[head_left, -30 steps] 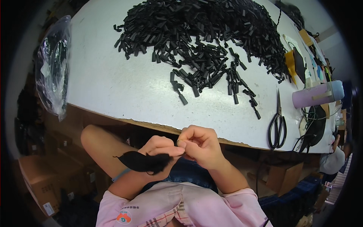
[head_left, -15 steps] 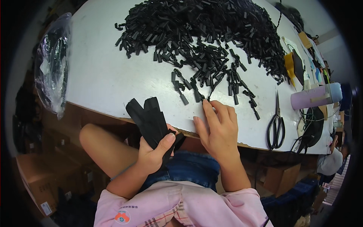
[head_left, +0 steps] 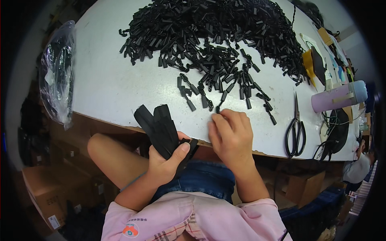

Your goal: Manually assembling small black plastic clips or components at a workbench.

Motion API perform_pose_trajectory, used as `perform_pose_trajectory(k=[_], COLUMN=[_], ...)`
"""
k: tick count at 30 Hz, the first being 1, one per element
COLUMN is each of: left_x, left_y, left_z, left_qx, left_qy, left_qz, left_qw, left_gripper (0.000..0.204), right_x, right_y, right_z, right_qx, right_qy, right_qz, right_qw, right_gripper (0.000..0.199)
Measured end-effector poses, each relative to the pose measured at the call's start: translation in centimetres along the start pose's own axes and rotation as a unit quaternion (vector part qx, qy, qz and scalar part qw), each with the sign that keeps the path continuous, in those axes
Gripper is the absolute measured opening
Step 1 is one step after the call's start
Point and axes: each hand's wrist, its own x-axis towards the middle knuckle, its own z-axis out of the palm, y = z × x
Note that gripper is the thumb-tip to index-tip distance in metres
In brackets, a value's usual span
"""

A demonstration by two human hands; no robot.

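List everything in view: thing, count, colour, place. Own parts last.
Table: one, white, across the view
Small tab-ended pieces: too many to count, black, heaped far middle, trailing nearer
Fabric strips: several, black, in left hand
Scissors: one pair, black handles, table right
Bottle: one, lilac with blue lid, table right
Clear bag: one, dark contents, left table edge
Mixed oddments: several, yellow and other colours, far right
Cardboard boxes: several, brown, below table, left and right
Co-worker: one, grey top, far right
Shirt: one, pink, on wearer
Denim garment: one, blue, on wearer
Left hand: one, bare, before table edge
Right hand: one, bare, at near table edge
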Motion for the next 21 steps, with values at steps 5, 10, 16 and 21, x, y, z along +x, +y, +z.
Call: perform_pose_trajectory(k=[5,10,16,21], left_x=[0.0,0.2,0.0,-0.1], left_y=[-0.4,0.0,0.1,-0.1], left_z=[-0.2,0.1,-0.5,0.0], left_qx=[-0.013,0.009,0.040,-0.013], left_qy=[0.000,-0.024,-0.062,-0.002], left_qz=[-0.017,0.087,0.054,0.083], left_qw=[1.000,0.996,0.996,0.996], left_gripper=[0.013,0.010,0.010,0.012], right_x=[-0.2,-0.3,0.0,-0.5], right_y=[-0.1,-2.1,-2.0,-2.8], right_z=[-0.1,-1.6,-1.7,-1.2], right_qx=[0.178,0.422,0.373,0.410], right_qy=[0.018,-0.044,-0.056,-0.024], right_qz=[0.096,0.108,0.011,0.071], right_qw=[0.979,0.899,0.926,0.909], right_gripper=[0.020,0.018,0.020,0.022])
